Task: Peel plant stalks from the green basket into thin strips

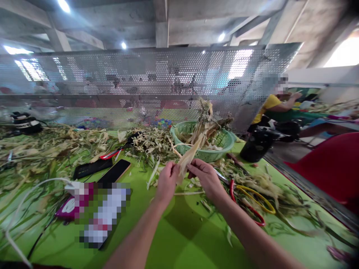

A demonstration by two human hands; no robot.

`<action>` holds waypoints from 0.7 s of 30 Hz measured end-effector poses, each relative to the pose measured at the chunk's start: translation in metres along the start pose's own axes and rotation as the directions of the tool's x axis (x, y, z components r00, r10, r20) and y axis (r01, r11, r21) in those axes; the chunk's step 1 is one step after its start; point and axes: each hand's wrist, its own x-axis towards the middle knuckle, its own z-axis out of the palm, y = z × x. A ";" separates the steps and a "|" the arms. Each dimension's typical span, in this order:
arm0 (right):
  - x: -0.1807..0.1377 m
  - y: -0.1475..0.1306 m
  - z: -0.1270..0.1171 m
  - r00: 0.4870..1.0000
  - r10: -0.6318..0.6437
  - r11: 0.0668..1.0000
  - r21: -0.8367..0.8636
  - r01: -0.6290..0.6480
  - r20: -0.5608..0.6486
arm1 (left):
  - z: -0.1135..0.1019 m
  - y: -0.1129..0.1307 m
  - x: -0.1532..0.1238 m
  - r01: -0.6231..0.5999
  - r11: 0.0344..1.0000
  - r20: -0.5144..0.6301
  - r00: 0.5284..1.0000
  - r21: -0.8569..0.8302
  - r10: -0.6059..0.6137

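Between my two hands a pale, dry corn husk (pixel 192 154) is stretched upright above the green table (pixel 179 248). My left hand (pixel 168 180) pinches its lower left edge, fingers closed. On the other side my right hand (pixel 204 175) grips the husk with thumb and fingers. Just behind it stands a light green plastic basket (pixel 230 144) holding more dry husks (pixel 206 121). To the right of my right hand lie scissors with red handles (pixel 232 190), and a yellow loop (pixel 259 198) rests against them.
Husk scraps (pixel 154 144) are heaped at the left and back. A black phone (pixel 114 172), a purple box (pixel 70 207) and a white cable (pixel 19 209) lie left. A black container (pixel 256 145) stands right, near a red chair (pixel 331 168). Behind is a perforated metal screen (pixel 134 82); a person in yellow (pixel 270 106) sits beyond.
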 end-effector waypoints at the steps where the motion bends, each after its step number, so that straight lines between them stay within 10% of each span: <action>1: 0.000 0.001 0.001 1.000 -0.006 1.000 0.010 0.006 -0.007 | 0.000 0.001 -0.001 -0.018 1.000 0.017 1.000 -0.001 0.018; 15: 0.015 0.005 -0.027 0.936 -0.055 0.987 0.121 0.103 -0.347 | 0.005 -0.007 -0.002 -0.088 0.996 0.290 0.954 0.019 0.079; 21: 0.007 0.002 -0.013 0.988 -0.042 0.999 -0.006 0.041 -0.149 | 0.005 -0.005 -0.001 -0.044 0.998 0.223 0.974 0.051 0.032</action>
